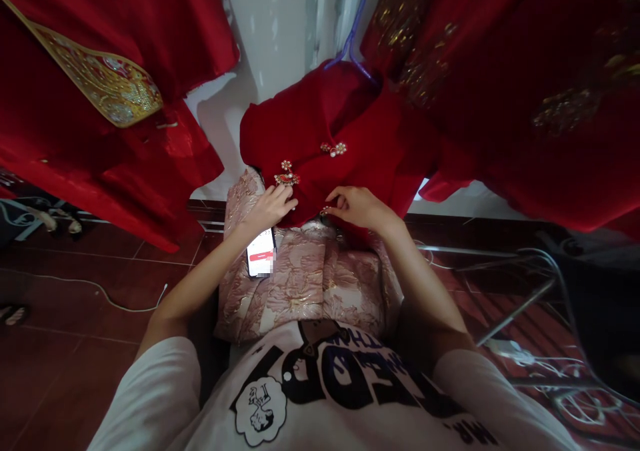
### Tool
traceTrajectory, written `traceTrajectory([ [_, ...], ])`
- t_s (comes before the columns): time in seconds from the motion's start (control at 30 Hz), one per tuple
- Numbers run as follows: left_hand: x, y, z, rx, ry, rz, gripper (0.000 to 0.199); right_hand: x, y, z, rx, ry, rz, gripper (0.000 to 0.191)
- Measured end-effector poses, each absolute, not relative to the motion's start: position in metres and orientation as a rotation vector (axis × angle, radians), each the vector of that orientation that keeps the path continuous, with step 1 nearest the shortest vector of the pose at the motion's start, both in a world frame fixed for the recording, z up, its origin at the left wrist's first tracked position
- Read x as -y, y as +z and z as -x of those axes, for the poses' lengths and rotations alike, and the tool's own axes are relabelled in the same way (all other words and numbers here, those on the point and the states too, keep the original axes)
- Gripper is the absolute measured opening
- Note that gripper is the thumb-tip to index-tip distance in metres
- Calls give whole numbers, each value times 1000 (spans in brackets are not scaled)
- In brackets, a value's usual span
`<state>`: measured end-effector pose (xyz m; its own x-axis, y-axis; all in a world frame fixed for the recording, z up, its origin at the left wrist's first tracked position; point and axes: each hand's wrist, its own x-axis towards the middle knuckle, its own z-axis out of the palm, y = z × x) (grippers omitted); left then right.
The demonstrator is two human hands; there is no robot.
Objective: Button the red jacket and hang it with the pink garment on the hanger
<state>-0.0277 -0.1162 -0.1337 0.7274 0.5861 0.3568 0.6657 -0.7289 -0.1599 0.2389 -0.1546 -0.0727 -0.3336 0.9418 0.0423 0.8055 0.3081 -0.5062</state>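
Pink brocade garment [305,284] lay below both hands. Left hand [270,208] pressed open on red jacket [340,144], phone [261,254] beneath its wrist. Right hand [357,208] pinched a clasp [326,210].

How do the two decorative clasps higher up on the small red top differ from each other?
The left clasp hangs lower on the red top and has a red and gold fan-shaped piece under a small flower; the right clasp sits higher and is a plain row of pearly beads. The left clasp lies just above the left hand; the right clasp is clear of both hands. Both look gold-toned with pearl-like beads.
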Motion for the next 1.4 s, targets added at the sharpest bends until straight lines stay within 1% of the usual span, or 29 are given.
traceTrajectory([
  [0.2, 114, -136, 26, 997, -409, 2712, 19, 153, -85, -225, 2272, 392, 1664, 13],
  [0.3, 113, -138, 25, 1060, -453, 2717, 18, 152, -85, -224, 2270, 454, 1641, 8],
  [0.37, 112, -139, 25, 1160, -582, 2754, 11, 151, -83, -228, 2229, 545, 1588, 8],
  [0.43, 110, -141, 25, 1308, -763, 2828, 8, 151, -81, -231, 2161, 634, 1514, 10],
  [0.57, 103, -142, 24, 1589, -1102, 3030, 13, 152, -74, -235, 2120, 733, 1362, 13],
  [0.67, 99, -143, 24, 1748, -1230, 3137, 13, 152, -71, -234, 2209, 829, 1338, 22],
  [0.77, 95, -144, 25, 1824, -1291, 3150, 16, 152, -72, -232, 2241, 959, 1309, 28],
  [0.93, 94, -144, 26, 1899, -1368, 3174, 19, 151, -87, -226, 2316, 1000, 1092, 19],
  [1.0, 94, -142, 25, 1949, -1377, 3201, 19, 149, -96, -222, 2293, 1021, 1011, 23],
  [1.1, 95, -138, 25, 1989, -1363, 3248, 13, 144, -110, -215, 2296, 934, 940, 37],
  [1.17, 95, -137, 25, 2022, -1348, 3240, 10, 141, -117, -212, 2347, 820, 949, 42],
  [1.23, 95, -137, 25, 2044, -1334, 3188, 10, 138, -120, -210, 2403, 741, 974, 45],
  [1.4, 94, -140, 24, 2012, -1337, 3096, 17, 138, -122, -209, 2438, 714, 978, 47],
])
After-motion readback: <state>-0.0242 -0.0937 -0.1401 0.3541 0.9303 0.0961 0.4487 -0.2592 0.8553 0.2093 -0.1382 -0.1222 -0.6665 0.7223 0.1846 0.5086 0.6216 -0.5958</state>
